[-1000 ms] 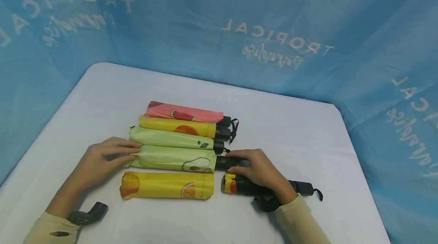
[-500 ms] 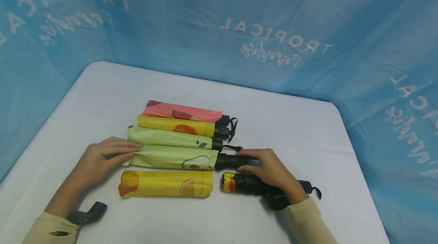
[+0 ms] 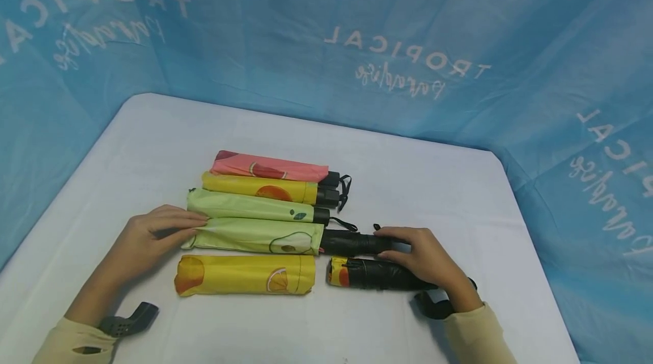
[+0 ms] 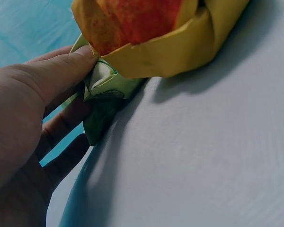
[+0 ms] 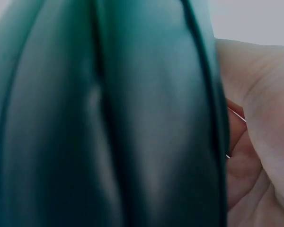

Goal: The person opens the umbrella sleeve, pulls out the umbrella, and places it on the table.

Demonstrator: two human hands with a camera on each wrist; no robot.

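Observation:
In the head view, a pale green avocado-print umbrella sleeve [image 3: 240, 233] lies on the table with a black folded umbrella [image 3: 349, 243] partly out of its right end. My left hand [image 3: 155, 235] pinches the sleeve's left end between thumb and fingers, as the left wrist view also shows on the green cloth [image 4: 116, 87]. At the other side, my right hand [image 3: 425, 253] grips the umbrella's right end, its handle hidden by the fingers. Blurred dark folded fabric [image 5: 151, 118] fills most of the right wrist view, beside part of the hand.
Behind lie sleeved umbrellas: plain green [image 3: 250, 205], yellow [image 3: 260, 188] and pink [image 3: 270, 167]. Nearer me are a yellow orange-print sleeve [image 3: 229, 276] and a black folded umbrella [image 3: 382, 274], under my right wrist. Blue curtains [image 3: 285, 41] surround the white table [image 3: 408, 182].
My right hand has moved rightward, drawing the black umbrella further out of the avocado sleeve. More of its dark body shows. The left hand has stayed at the sleeve's end.

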